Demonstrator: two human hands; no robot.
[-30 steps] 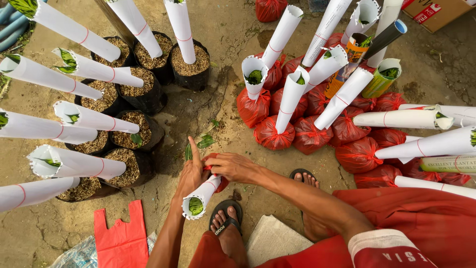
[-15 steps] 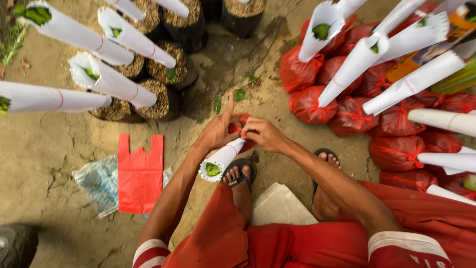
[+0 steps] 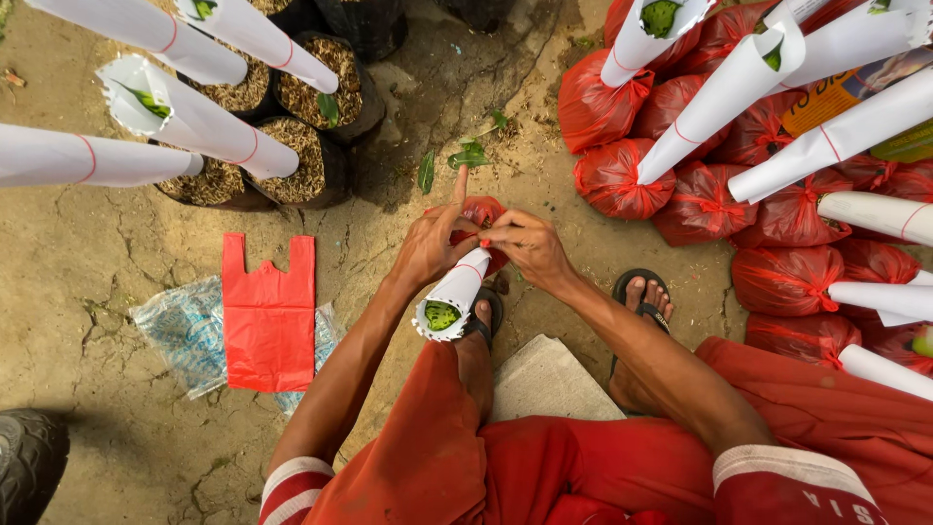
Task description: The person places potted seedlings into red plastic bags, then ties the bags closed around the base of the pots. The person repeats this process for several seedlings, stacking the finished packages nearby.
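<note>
My left hand (image 3: 434, 241) grips a white paper cone (image 3: 449, 299) wrapped around a small green plant, its open end toward me. A red rubber band circles the cone just under my fingers. My right hand (image 3: 530, 246) pinches at the cone's base, where a red plastic bag (image 3: 484, 212) holds the root ball. Both hands meet over the dirt ground between my knees. My left index finger points up and away.
Flat red plastic bag (image 3: 268, 313) lies on clear plastic sheets (image 3: 185, 331) at left. Black soil-filled pots (image 3: 309, 160) with paper cones stand at upper left. Red-bagged wrapped seedlings (image 3: 622, 180) crowd the right. My sandalled feet (image 3: 641, 292) and a grey slab (image 3: 544, 381) are below.
The view has tilted down and closer. My hands stay on the same cone, which now stands more upright; my left index finger has lifted off and points away.
</note>
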